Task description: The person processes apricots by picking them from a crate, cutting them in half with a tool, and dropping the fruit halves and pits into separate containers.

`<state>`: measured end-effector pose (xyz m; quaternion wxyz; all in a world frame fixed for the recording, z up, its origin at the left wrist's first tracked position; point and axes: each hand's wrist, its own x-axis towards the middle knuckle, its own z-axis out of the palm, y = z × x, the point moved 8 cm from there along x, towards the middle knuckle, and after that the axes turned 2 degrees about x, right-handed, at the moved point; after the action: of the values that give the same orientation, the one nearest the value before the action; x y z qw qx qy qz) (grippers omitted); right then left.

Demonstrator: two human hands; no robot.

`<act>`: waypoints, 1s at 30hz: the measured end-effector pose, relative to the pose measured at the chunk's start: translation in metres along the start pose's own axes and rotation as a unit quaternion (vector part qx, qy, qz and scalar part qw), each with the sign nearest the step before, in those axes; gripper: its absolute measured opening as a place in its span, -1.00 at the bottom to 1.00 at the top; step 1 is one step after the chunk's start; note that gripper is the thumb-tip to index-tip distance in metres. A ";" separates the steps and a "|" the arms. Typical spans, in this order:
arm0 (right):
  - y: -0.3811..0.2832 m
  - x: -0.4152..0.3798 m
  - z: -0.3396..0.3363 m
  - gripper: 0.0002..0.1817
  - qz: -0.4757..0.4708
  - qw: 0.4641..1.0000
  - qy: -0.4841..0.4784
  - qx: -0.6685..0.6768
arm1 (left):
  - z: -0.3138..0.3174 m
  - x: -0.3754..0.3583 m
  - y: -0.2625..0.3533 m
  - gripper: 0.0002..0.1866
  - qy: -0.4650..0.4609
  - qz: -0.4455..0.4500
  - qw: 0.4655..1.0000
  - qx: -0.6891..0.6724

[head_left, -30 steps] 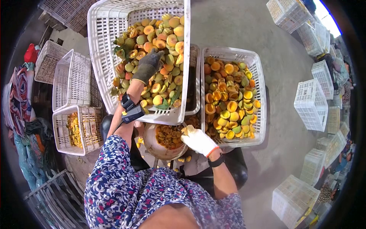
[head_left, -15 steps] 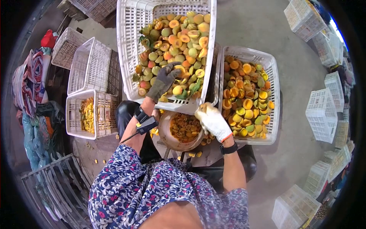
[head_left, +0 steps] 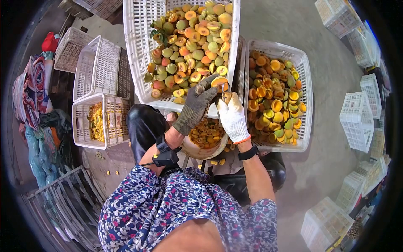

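My left hand (head_left: 194,106), in a dark grey glove, is closed on a halved peach (head_left: 218,81), cut face up, over the near edge of a large white crate (head_left: 139,50) of peach halves. My right hand (head_left: 233,119), in a white glove, grips a small pitting tool (head_left: 226,87) whose metal loop is at the peach half. Its handle is mostly hidden in the fingers. Below both hands is a round bucket (head_left: 194,152) holding pits and scraps. At the right stands a white crate (head_left: 307,113) of hollowed peach halves.
To the left, a smaller white crate (head_left: 90,145) holds yellow pieces, with white crates (head_left: 100,69) behind it. Stacked white crates (head_left: 357,122) line the right side. A metal rack (head_left: 63,197) lies at lower left. Scraps (head_left: 217,161) lie beside the bucket.
My left hand has come back from the fruit pile with a peach half, toward my right hand. My right hand has turned upward, and the tool's loop now shows at the fruit.
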<state>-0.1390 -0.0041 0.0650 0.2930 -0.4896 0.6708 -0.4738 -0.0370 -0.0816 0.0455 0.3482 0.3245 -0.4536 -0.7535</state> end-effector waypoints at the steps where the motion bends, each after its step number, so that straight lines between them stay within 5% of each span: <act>1: 0.000 0.000 -0.001 -0.76 -0.007 1.000 0.010 0.003 | 0.001 0.001 -0.005 -0.50 -0.001 -0.002 1.000 0.000; 9: 0.006 -0.001 0.003 -0.76 0.031 0.999 -0.018 -0.014 | 0.014 -0.009 0.007 -0.55 0.035 0.036 0.977 0.208; 12: 0.017 -0.002 0.010 -0.77 0.070 0.995 -0.058 0.048 | 0.012 -0.009 0.013 -0.59 0.005 0.057 0.991 0.123; 14: 0.022 -0.005 0.018 -0.77 0.110 0.986 -0.087 0.095 | 0.014 -0.010 0.012 -0.55 -0.049 -0.055 0.990 -0.117; 17: 0.015 -0.012 0.032 -0.80 0.134 0.979 -0.133 0.082 | 0.016 0.006 0.009 -0.43 -0.099 -0.061 0.990 -0.081; 19: 0.006 -0.015 0.027 -0.82 0.009 0.995 -0.084 0.060 | 0.010 0.009 0.002 -0.36 -0.060 -0.022 0.998 0.014; 20: 0.032 -0.023 0.043 -0.83 0.088 0.972 -0.158 0.153 | 0.009 0.010 -0.001 -0.36 -0.053 -0.028 0.998 0.005; 23: 0.037 -0.026 0.049 -0.84 0.080 0.960 -0.222 0.152 | 0.007 0.008 -0.002 -0.38 -0.070 -0.039 0.996 0.038; 24: 0.028 -0.031 0.049 -0.80 0.198 0.922 -0.261 0.208 | 0.009 0.012 -0.005 -0.39 -0.129 0.005 0.991 0.037; 25: 0.026 -0.033 0.049 -0.80 0.196 0.922 -0.263 0.207 | 0.015 0.011 0.001 -0.39 -0.186 0.050 0.981 0.038; 27: 0.007 -0.029 0.045 -0.78 0.062 0.944 -0.286 0.154 | 0.019 0.005 0.000 -0.37 -0.229 0.046 0.972 -0.015; 28: 0.017 -0.043 0.057 -0.77 0.272 0.841 -0.309 0.351 | 0.023 0.000 -0.001 -0.37 -0.246 0.033 0.961 -0.124; 30: 0.017 -0.064 0.069 -0.79 0.421 0.713 -0.272 0.491 | 0.033 -0.007 -0.009 -0.38 -0.277 -0.027 0.913 -0.298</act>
<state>-0.0639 0.0328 0.0185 0.8312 -0.0521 0.3716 -0.4103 -0.0614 -0.0574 0.0505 0.2686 -0.0034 -0.2771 -0.9225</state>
